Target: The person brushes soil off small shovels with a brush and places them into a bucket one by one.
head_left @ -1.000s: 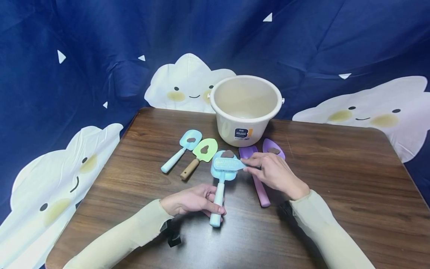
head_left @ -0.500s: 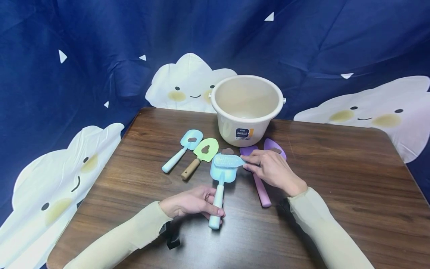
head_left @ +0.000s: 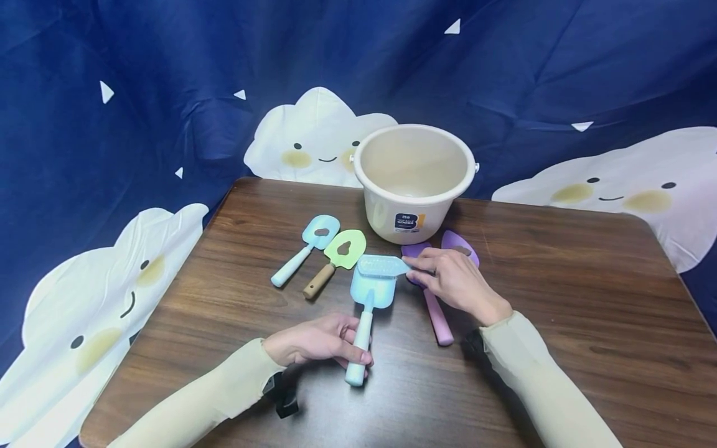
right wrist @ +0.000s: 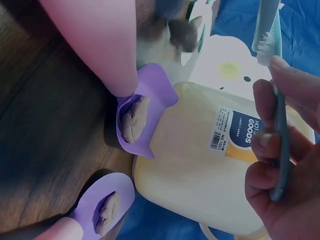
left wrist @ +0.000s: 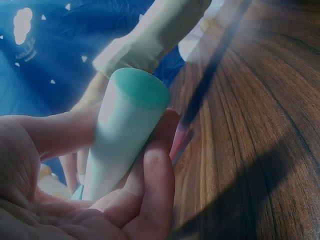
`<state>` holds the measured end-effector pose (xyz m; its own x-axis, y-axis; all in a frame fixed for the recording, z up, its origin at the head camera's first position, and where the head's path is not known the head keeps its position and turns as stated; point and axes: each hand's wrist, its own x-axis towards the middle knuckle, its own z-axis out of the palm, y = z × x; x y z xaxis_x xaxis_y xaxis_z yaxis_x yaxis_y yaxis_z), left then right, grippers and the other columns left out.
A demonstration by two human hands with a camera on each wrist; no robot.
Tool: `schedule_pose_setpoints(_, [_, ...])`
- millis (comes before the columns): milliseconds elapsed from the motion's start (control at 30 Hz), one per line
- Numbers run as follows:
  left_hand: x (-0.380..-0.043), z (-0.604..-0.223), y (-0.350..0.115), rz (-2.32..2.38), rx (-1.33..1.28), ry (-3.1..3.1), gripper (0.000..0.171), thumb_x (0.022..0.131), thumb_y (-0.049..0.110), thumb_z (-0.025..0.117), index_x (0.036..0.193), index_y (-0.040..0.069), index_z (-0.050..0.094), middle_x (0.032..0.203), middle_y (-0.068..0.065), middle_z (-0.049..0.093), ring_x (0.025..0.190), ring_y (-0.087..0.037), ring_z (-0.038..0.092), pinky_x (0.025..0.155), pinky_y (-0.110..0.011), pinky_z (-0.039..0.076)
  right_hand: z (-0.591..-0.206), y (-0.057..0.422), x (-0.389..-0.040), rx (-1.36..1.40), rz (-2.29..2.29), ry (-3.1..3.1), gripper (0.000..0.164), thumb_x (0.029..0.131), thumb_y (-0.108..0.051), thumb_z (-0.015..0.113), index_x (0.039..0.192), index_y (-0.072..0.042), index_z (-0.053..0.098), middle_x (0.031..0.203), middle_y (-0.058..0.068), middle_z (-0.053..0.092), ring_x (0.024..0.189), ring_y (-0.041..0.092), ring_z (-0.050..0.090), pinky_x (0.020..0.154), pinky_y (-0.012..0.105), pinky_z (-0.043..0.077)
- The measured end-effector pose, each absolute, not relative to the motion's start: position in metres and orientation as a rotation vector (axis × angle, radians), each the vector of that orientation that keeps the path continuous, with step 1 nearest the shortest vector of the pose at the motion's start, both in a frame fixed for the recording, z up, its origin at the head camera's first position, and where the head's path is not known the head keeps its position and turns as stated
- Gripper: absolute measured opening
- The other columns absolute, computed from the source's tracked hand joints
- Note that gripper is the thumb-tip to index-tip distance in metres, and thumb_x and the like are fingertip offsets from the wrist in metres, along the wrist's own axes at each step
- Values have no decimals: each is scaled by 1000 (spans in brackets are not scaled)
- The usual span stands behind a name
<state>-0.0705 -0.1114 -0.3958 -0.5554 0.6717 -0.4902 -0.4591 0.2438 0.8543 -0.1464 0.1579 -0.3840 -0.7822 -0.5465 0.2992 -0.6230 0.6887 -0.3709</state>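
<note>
My left hand [head_left: 322, 342] grips the pale handle of a light blue toy shovel [head_left: 372, 294]; the handle [left wrist: 120, 125] crosses its fingers in the left wrist view. In my right hand [head_left: 456, 280] is a light blue brush [head_left: 381, 266], pinched by its handle. White bristles [right wrist: 267, 50] face the shovel in the right wrist view. The brush lies across the far end of the shovel's blade. A blurred brown lump [right wrist: 184, 35] shows below the brush there; I cannot tell what it rests on.
Behind the shovel stands a cream bucket [head_left: 403, 218]. Left of it lie another light blue shovel [head_left: 291, 266] and a green shovel [head_left: 319, 281], each with a brown lump. Two purple shovels [right wrist: 157, 90] bearing lumps lie by the bucket. The wooden table [head_left: 224, 311] lies beneath.
The brush has moved toward the far edge of the blade. The brown lump there has moved off the far edge and no longer shows in the head view. The shovel's handle has shifted slightly nearer.
</note>
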Motion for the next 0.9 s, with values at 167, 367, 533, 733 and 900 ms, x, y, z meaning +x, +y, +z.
schedule_pose_setpoints(167, [-70, -397, -112, 1509, 213, 1541, 25, 87, -2, 65, 108, -8, 52, 87, -8, 74, 78, -16, 71, 73, -32, 60, -386, 160, -147, 942, 701, -2733, 34, 87, -24, 72, 120, -17, 69, 84, -9, 66, 63, 3, 49, 57, 21, 39])
schedule_pose_setpoints(367, [-70, -399, -111, 1527, 217, 1498, 26, 88, -3, 64, 109, -10, 51, 86, -7, 73, 81, -19, 72, 76, -36, 60, -387, 161, -147, 934, 691, -2693, 32, 87, -23, 72, 119, -16, 70, 80, -8, 62, 63, 5, 47, 57, 22, 39])
schedule_pose_setpoints(533, [-70, -400, -112, 1537, 226, 1469, 25, 88, -3, 63, 108, -9, 50, 85, -6, 72, 82, -20, 72, 76, -36, 60, -388, 162, -148, 879, 640, -2646, 33, 85, -22, 73, 117, -15, 71, 79, -5, 61, 62, 8, 48, 55, 25, 39])
schedule_pose_setpoints(733, [-73, -402, -112, 1581, 217, 1457, 26, 87, -4, 63, 108, -7, 48, 85, -5, 71, 80, -18, 71, 77, -37, 60, -383, 165, -145, 767, 683, -2618, 34, 84, -25, 75, 116, -14, 71, 79, -5, 64, 61, 11, 48, 52, 27, 39])
schedule_pose_setpoints(900, [-77, -401, -112, 1603, 228, 1494, 26, 86, -4, 64, 106, -5, 49, 85, -5, 70, 80, -19, 70, 76, -37, 60, -378, 165, -140, 797, 807, -2591, 33, 82, -19, 77, 115, -12, 72, 79, -4, 65, 64, 12, 50, 56, 25, 40])
